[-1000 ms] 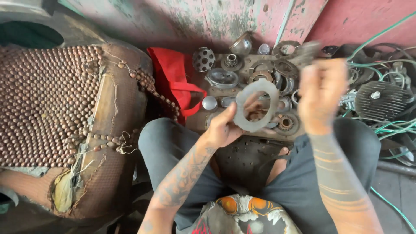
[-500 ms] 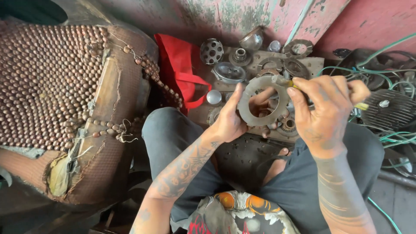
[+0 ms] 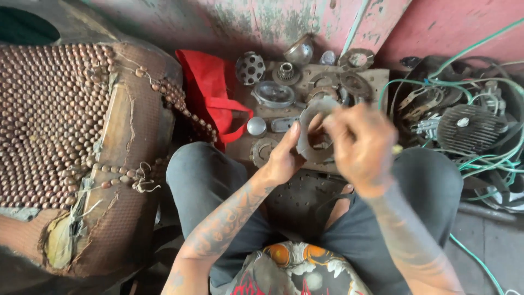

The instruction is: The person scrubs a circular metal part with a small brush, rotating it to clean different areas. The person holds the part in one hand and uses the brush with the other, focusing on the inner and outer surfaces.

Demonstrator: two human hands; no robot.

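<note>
Soft, even daylight filled the scene, bright enough to show colours plainly, with no hard-edged shadows anywhere. The right hand [image 3: 357, 145] was smeared by motion blur, its fingers running together, and the grey metal ring [image 3: 314, 131] beside it was softened too, while the left hand [image 3: 284, 155] stayed fairly sharp. Small glints of glare sat on the shiny metal dome [image 3: 300, 50] at twelve o'clock and on the round cap [image 3: 256, 126] near centre. Deep shade gathered under the beaded seat cover [image 3: 65, 125] toward seven o'clock. Lines bowed outward at the frame edges, as a wide lens gives, and the green cables [image 3: 480, 164] at three o'clock looked slightly soft.
</note>
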